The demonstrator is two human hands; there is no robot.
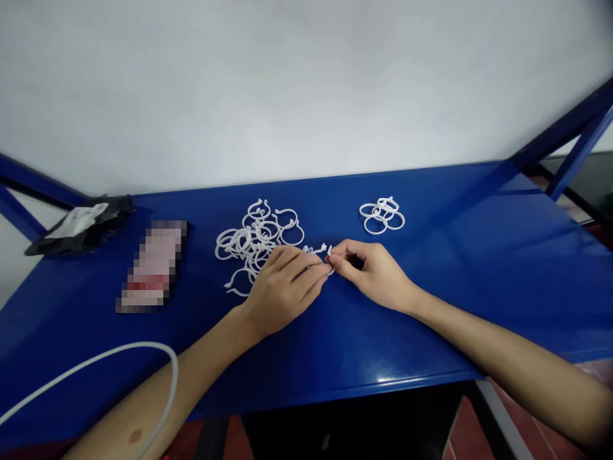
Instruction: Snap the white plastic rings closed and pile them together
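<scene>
My right hand (376, 273) pinches a white plastic curtain ring (331, 271) between thumb and fingers. From the other side my left hand (285, 286) closes on the same ring, its thumb hidden behind the fingers. The ring is mostly covered, with only small parts showing between the fingertips. Just beyond my left hand lies a loose heap of white open rings (242, 241) with knobbed ends, several of them overlapping. A smaller group of white rings (375, 223), which look closed, lies farther back to the right.
The rings lie on a blue tabletop (445, 217) against a white wall. At the left are a black plastic package (96, 223) with a white label and a blurred-out flat object (153, 265). A white cable (119, 348) loops over my left forearm. Blue frame bars (565, 124) rise at the sides.
</scene>
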